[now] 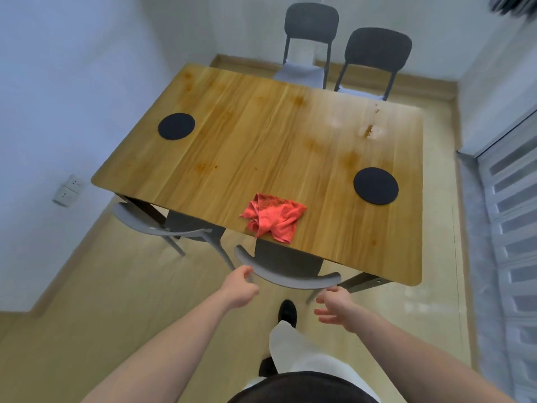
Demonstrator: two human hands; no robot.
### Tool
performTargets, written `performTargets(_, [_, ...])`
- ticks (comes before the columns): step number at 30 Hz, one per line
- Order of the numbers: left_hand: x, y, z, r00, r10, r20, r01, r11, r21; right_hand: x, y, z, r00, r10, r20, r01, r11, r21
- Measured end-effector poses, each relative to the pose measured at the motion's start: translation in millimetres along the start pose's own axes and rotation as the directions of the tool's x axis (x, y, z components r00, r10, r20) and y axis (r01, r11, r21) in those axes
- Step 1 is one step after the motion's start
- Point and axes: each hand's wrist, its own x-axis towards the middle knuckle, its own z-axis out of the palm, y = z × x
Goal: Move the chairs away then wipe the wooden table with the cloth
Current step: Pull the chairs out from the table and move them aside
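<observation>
Left hand reaches the left end of the near grey chair backrest, fingers curled at its edge; whether it grips cannot be told. Right hand hovers spread at the right end, just apart. Red cloth lies crumpled at 6 o'clock on the stained wooden table, between black coasters at 9 o'clock and 4 o'clock.

A coral-red cloth is lying on the stained, honey-toned wooden table; 2 black round mats and grey chairs are flanking it.
</observation>
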Motion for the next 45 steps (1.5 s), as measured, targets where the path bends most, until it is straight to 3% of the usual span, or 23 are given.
performTargets(4, [-27, -16, 16, 0.998, 0.066, 0.016, -0.067, 0.992, 0.108, -27, 8, 0, 0.995, -0.098, 0.005, 0.098, 0.995, -0.025])
performTargets(11, [-64, -27, 25, 0.984, 0.178, 0.018, -0.177, 0.952, 0.249, -76, 15, -27, 0.910, -0.415, -0.013, 0.392, 0.868, -0.305])
performTargets(17, [-88, 32, 30, 0.936, 0.351, 0.015, -0.336, 0.882, 0.332, -100, 4, -79, 0.832, -0.555, 0.006, 0.510, 0.760, -0.404])
performTargets(24, [-85, 150, 75, 0.866, 0.501, -0.003, -0.464, 0.805, 0.369, -102, -8, -172, 0.761, -0.647, -0.038, 0.587, 0.713, -0.385])
performTargets(36, [-78, 297, 206, 0.894, 0.438, -0.093, -0.391, 0.864, 0.317, -61, -4, -404, 0.723, -0.688, 0.066, 0.636, 0.625, -0.452])
performTargets(45, [-56, 353, 207, 0.908, 0.365, -0.206, -0.292, 0.904, 0.313, -20, -89, -466, 0.639, -0.744, 0.197, 0.736, 0.516, -0.438])
